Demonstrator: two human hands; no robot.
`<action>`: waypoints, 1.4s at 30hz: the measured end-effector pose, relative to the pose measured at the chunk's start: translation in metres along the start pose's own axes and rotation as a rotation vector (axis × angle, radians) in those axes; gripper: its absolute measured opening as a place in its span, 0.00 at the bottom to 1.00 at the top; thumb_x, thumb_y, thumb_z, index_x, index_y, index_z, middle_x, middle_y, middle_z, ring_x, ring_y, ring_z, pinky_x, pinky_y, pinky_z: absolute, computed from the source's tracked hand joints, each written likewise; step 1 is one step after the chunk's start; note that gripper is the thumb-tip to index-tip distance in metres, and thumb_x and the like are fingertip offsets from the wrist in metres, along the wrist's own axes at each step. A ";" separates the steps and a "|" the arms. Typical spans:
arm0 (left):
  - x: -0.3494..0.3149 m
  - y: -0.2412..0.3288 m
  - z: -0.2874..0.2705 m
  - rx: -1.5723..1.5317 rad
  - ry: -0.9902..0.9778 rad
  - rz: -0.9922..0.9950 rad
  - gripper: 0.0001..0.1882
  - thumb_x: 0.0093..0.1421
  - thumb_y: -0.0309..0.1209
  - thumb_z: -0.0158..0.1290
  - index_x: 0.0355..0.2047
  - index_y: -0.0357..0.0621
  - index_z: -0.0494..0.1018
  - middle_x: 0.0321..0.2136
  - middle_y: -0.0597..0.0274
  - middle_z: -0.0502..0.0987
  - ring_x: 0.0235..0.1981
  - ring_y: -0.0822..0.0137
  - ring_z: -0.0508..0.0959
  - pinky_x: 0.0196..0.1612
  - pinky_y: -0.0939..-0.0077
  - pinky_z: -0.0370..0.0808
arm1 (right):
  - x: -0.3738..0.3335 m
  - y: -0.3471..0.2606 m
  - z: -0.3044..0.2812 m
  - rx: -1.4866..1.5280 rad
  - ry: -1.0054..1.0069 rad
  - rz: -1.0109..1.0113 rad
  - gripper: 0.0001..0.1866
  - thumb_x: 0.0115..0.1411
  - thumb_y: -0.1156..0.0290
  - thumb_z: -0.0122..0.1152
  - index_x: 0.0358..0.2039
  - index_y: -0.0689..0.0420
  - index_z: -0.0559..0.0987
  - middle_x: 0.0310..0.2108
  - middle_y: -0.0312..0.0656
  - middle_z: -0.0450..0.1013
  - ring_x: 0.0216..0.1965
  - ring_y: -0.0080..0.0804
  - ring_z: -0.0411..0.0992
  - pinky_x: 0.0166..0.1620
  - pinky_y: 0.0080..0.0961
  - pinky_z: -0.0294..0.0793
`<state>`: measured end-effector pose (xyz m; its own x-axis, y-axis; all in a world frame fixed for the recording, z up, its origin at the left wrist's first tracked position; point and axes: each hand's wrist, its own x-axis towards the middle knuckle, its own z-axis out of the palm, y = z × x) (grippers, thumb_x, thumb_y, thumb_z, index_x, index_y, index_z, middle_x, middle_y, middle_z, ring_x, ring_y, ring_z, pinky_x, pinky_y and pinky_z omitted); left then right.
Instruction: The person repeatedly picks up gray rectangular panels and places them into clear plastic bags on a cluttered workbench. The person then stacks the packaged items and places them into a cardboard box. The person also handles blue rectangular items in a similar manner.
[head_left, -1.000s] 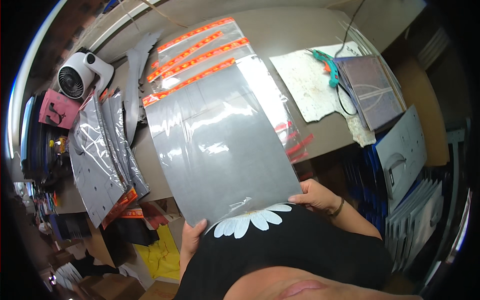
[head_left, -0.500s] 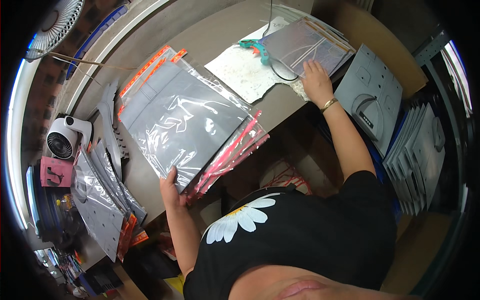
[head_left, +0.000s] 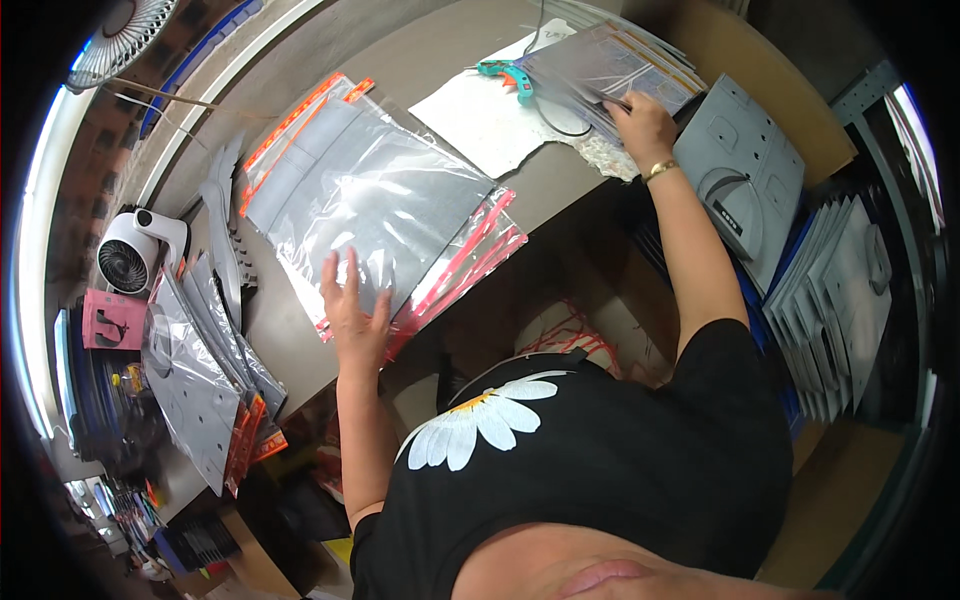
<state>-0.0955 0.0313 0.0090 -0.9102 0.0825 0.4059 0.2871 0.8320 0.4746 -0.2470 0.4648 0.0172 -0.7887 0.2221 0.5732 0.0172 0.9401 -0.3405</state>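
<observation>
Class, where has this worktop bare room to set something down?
Bare worktop shows between the white sheet and the near edge, behind the bagged grey panels, and between them and the wrapped folders. Crowded: left end, around the squat white fan.

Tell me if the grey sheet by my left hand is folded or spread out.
Spread: the grey sheet lies flat, its broad face showing through glossy plastic.

A pale wall [head_left: 295, 62] rises behind the grey table [head_left: 435, 60]
</observation>
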 end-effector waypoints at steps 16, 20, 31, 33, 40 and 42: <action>-0.002 -0.022 0.014 -0.013 -0.153 -0.033 0.23 0.47 0.36 0.63 0.45 0.49 0.78 0.53 0.49 0.68 0.55 0.49 0.66 0.58 0.60 0.61 | -0.088 -0.070 -0.059 0.498 -0.360 -0.806 0.07 0.51 0.78 0.61 0.33 0.59 0.78 0.40 0.44 0.75 0.46 0.43 0.71 0.49 0.34 0.70; -0.007 -0.029 0.019 0.018 -0.060 -0.011 0.14 0.50 0.32 0.60 0.40 0.49 0.81 0.49 0.52 0.72 0.51 0.53 0.69 0.54 0.63 0.64 | -0.148 -0.058 -0.064 0.454 -0.168 -0.410 0.23 0.51 0.65 0.64 0.47 0.60 0.74 0.47 0.50 0.69 0.49 0.47 0.68 0.53 0.35 0.68; 0.025 -0.017 0.015 -0.041 -0.056 -0.100 0.11 0.60 0.33 0.53 0.32 0.38 0.79 0.23 0.55 0.69 0.26 0.58 0.71 0.32 0.68 0.67 | -0.196 -0.088 -0.029 1.685 -0.909 0.831 0.16 0.64 0.65 0.50 0.42 0.68 0.72 0.34 0.47 0.76 0.28 0.33 0.76 0.32 0.29 0.76; 0.030 -0.019 0.012 -0.112 -0.105 -0.206 0.11 0.61 0.33 0.52 0.34 0.37 0.78 0.24 0.51 0.72 0.28 0.55 0.73 0.34 0.65 0.69 | -0.188 -0.072 -0.069 1.717 -0.920 0.916 0.14 0.63 0.69 0.50 0.43 0.67 0.72 0.34 0.46 0.76 0.30 0.33 0.77 0.35 0.30 0.77; 0.039 -0.027 0.003 -0.367 -0.149 -0.270 0.12 0.62 0.34 0.51 0.39 0.39 0.79 0.25 0.58 0.73 0.29 0.69 0.73 0.34 0.74 0.69 | -0.229 -0.046 -0.143 1.652 -1.118 1.156 0.16 0.61 0.72 0.49 0.45 0.71 0.72 0.33 0.49 0.77 0.24 0.31 0.77 0.24 0.21 0.76; 0.040 -0.016 -0.006 -0.264 -0.169 -0.228 0.12 0.62 0.33 0.51 0.39 0.40 0.78 0.25 0.57 0.72 0.29 0.67 0.73 0.34 0.73 0.69 | -0.228 -0.048 -0.140 1.654 -1.076 1.097 0.15 0.61 0.71 0.50 0.41 0.71 0.74 0.31 0.48 0.77 0.23 0.30 0.76 0.24 0.21 0.76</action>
<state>-0.1344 0.0184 0.0223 -0.9896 0.0192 0.1424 0.1183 0.6718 0.7313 0.0183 0.4049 0.0073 -0.7789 -0.3752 -0.5025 0.6263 -0.5057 -0.5933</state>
